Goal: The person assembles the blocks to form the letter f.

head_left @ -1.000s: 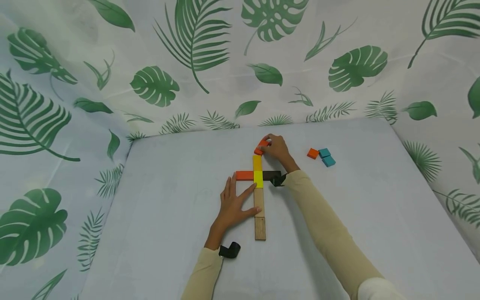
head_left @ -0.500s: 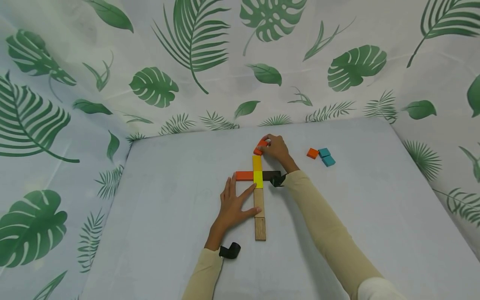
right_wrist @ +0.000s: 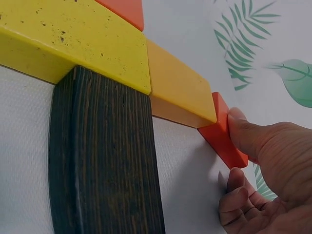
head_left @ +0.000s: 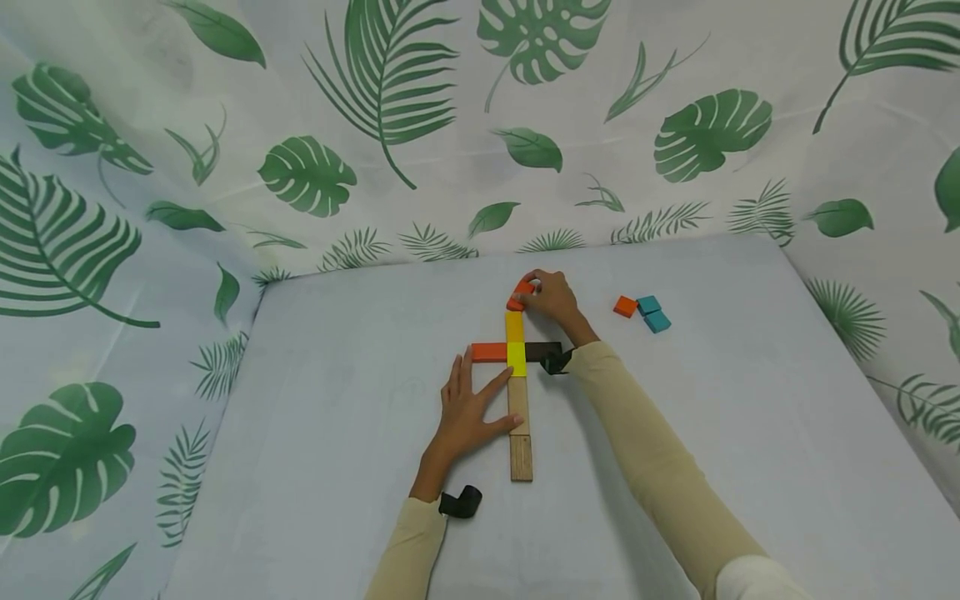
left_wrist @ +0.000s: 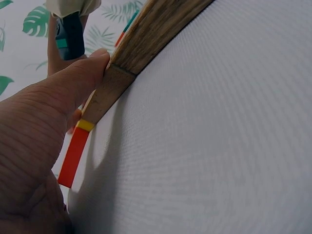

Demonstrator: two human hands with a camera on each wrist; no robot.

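Observation:
At the far end of a row of blocks, my right hand (head_left: 555, 296) pinches a red-orange block (head_left: 519, 296) between thumb and fingers. That block stands slanted, one corner right at the end of the amber block (right_wrist: 180, 85). Nearer me the row goes on with a bright yellow block (head_left: 517, 360), a light wooden block (head_left: 517, 404) and a brown wooden block (head_left: 521, 458). A red block (head_left: 490, 352) and a dark striped block (right_wrist: 107, 161) form the side arms. My left hand (head_left: 463, 417) lies spread left of the row, its thumb against the wooden blocks and its index fingertip at the yellow one.
To the right of the row lie a loose orange block (head_left: 626, 307) and two teal blocks (head_left: 657, 322). A white cloth (head_left: 337, 417) covers the table, and leaf-printed fabric (head_left: 450, 125) hangs round its back and sides.
The red-orange block has edged very slightly left in my right hand's pinch. My left hand stays in place.

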